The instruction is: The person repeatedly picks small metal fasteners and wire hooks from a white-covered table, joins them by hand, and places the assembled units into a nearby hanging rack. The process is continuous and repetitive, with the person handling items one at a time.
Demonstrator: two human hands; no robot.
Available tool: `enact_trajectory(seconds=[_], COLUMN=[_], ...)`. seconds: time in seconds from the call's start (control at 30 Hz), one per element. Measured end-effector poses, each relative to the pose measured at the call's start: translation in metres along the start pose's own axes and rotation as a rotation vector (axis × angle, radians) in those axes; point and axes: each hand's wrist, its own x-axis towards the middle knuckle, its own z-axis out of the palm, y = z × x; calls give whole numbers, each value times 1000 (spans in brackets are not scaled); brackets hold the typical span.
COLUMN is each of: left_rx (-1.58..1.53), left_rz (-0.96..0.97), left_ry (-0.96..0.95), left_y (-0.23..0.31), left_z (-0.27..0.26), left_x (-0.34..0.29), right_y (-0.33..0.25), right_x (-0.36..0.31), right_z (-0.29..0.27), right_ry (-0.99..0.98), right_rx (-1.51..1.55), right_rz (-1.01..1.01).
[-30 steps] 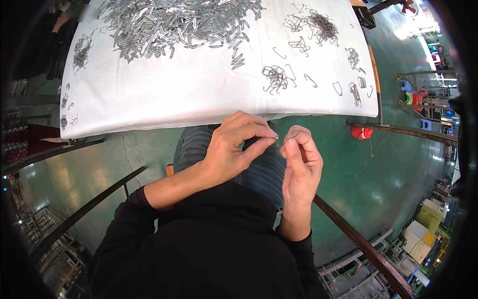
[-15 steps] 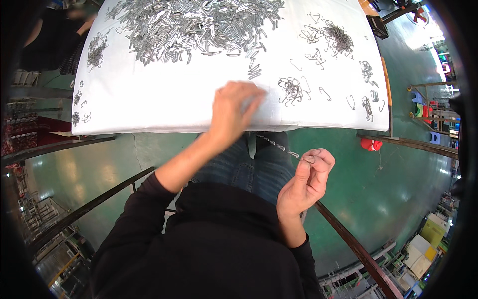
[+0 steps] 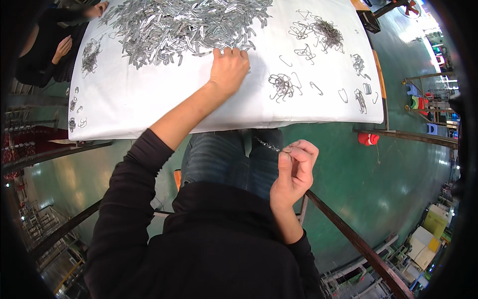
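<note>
My left hand (image 3: pixel 230 70) reaches over the table to the near edge of a large heap of small silvery metal links (image 3: pixel 184 30). Its fingers are curled down onto the white cover, and what lies under the fingertips is hidden. In front of my lap, my right hand (image 3: pixel 295 172) pinches the end of a thin metal chain (image 3: pixel 267 144) between thumb and fingers. The chain trails from the pinch toward the table's front edge.
The table has a white cover (image 3: pixel 164 109). On its right lie a tangle of bent wire hooks (image 3: pixel 282 86), a darker hook pile (image 3: pixel 326 35) and smaller clusters. At the far left another person's hand (image 3: pixel 63 47) shows. A red object (image 3: pixel 368 139) rests on the green floor.
My left hand has moved forward, from the table's front area to the heap's edge, its fingers now down. My right hand has shifted slightly left, still pinching the chain.
</note>
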Motion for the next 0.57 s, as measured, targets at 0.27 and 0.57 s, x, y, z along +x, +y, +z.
enact_trajectory(seconds=[0.27,0.57], left_rx=[-935,-1688], left_rz=[-126,-218], left_ry=[-138,-358], left_y=[-10,23], left_z=[-56,-146], left_x=[-8,-81], right_y=[2,3], right_x=[2,4], right_z=[3,5], right_ry=[8,-20], right_rx=[-80,-182], right_rz=[-59,-100])
